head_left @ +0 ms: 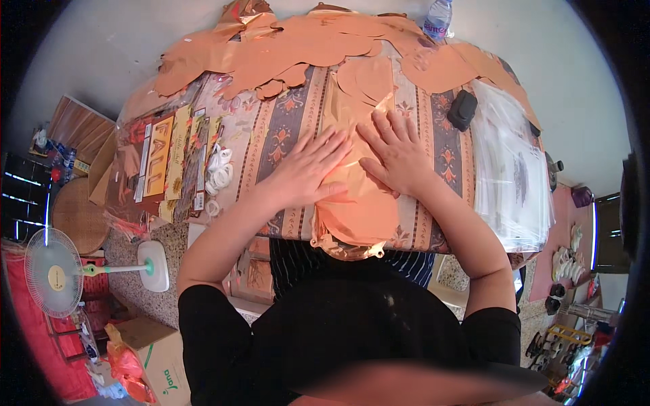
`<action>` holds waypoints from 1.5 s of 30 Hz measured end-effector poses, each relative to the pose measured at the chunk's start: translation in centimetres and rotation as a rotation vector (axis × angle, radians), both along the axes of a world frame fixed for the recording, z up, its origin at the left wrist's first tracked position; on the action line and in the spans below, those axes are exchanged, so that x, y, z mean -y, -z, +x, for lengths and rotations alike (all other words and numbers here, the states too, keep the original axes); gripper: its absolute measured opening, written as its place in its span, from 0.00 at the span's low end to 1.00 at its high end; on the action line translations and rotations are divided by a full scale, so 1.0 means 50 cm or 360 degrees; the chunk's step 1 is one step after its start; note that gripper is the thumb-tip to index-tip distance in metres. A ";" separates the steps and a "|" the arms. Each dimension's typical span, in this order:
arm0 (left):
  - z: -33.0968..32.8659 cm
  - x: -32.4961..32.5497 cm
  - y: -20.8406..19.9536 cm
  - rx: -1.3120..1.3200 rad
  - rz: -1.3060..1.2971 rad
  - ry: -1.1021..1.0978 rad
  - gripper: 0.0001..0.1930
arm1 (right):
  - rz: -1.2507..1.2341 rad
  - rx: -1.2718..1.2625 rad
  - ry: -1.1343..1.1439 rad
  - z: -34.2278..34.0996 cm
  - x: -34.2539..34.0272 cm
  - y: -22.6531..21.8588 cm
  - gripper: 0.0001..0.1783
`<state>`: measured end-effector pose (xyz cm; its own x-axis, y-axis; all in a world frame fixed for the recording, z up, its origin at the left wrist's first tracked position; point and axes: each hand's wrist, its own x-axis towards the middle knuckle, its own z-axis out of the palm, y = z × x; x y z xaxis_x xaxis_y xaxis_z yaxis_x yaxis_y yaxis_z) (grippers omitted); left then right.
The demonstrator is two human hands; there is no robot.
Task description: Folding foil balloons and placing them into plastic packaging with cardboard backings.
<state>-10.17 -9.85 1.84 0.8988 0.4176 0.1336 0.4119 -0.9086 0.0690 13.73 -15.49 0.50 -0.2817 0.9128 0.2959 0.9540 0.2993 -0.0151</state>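
Observation:
A flat, uninflated copper-coloured foil balloon (359, 213) stretches lengthwise down the middle of the patterned tablecloth (288, 135). Its near end, with small tabs, hangs over the table edge against my clothes. My left hand (308, 167) lies flat on the foil's left side, fingers stretched toward the middle. On the other side my right hand (401, 154) rests with its fingers spread over the foil's right edge. Neither hand grips anything. Beyond them, more flat copper foil balloons (305, 44) lie in an overlapping heap along the far edge.
To the right are a stack of clear plastic sleeves (508, 176) and a small black object (463, 110). Printed packets (159, 159) and white ribbon coils (219, 172) lie at left. A water bottle (439, 19) stands far back; a fan (54, 274) stands left of the table.

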 end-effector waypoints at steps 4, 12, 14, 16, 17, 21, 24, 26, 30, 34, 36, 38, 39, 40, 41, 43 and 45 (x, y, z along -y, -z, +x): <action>-0.037 0.087 -0.023 -0.0116 -0.0086 0.0043 0.40 | -0.0001 -0.0020 -0.0001 0.000 0.000 0.002 0.35; -0.110 0.206 -0.059 -0.0146 -0.0447 0.0136 0.38 | 0.0033 -0.0004 -0.0001 0.001 0.000 0.002 0.35; -0.122 0.217 -0.072 -0.0065 -0.0626 0.0161 0.35 | 0.0045 0.0001 -0.0009 0.001 0.000 0.000 0.35; -0.139 0.199 -0.079 0.0011 -0.0834 0.0223 0.34 | 0.0023 0.0013 -0.0004 0.001 0.000 -0.001 0.35; -0.142 0.187 -0.083 0.0086 -0.1050 0.0290 0.33 | 0.0034 0.0015 -0.0006 0.002 0.000 -0.002 0.35; -0.130 0.123 -0.067 0.0516 -0.0931 -0.0076 0.25 | 0.0027 -0.0001 -0.0019 0.000 0.002 0.001 0.35; -0.076 0.065 -0.039 0.0531 -0.0377 0.0069 0.22 | 0.0002 0.0007 -0.0020 0.000 0.002 0.000 0.35; -0.055 0.040 -0.023 0.0428 -0.0240 0.0102 0.21 | -0.0003 0.0017 -0.0022 0.000 0.004 -0.001 0.35; -0.058 0.040 -0.021 0.0430 -0.0326 0.0193 0.23 | -0.0121 0.0040 -0.0053 -0.001 0.018 -0.005 0.37; -0.079 0.108 -0.060 0.0275 -0.0430 0.0232 0.25 | -0.0175 0.0048 -0.0093 -0.006 0.054 -0.014 0.38; -0.087 0.136 -0.068 0.0259 -0.0523 0.0254 0.25 | -0.0150 0.0057 -0.0110 -0.011 0.075 -0.014 0.38; -0.090 0.154 -0.056 0.0320 -0.0495 0.0273 0.25 | -0.0112 0.0049 -0.0111 -0.016 0.094 -0.010 0.38; -0.089 0.161 -0.053 0.0386 -0.0458 0.0287 0.25 | -0.0065 0.0046 -0.0119 -0.017 0.099 -0.010 0.38; -0.085 0.166 -0.052 0.0477 -0.0368 0.0272 0.22 | -0.0067 0.0042 -0.0121 -0.018 0.101 -0.011 0.38; -0.083 0.165 -0.044 0.0473 -0.0370 0.0270 0.22 | -0.0046 0.0041 -0.0123 -0.020 0.102 -0.012 0.38; -0.075 0.155 -0.027 0.0731 -0.0201 0.0276 0.19 | -0.0026 0.0041 -0.0121 -0.021 0.104 -0.010 0.37; -0.066 0.136 -0.024 0.0726 -0.0093 0.0280 0.16 | -0.0001 0.0042 -0.0118 -0.021 0.103 -0.007 0.37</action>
<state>-13.46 -16.63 3.05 0.8115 0.2835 0.5110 0.1685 -0.9508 0.2598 12.66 -20.65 0.83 -0.3560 0.8893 0.2871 0.9294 0.3689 0.0096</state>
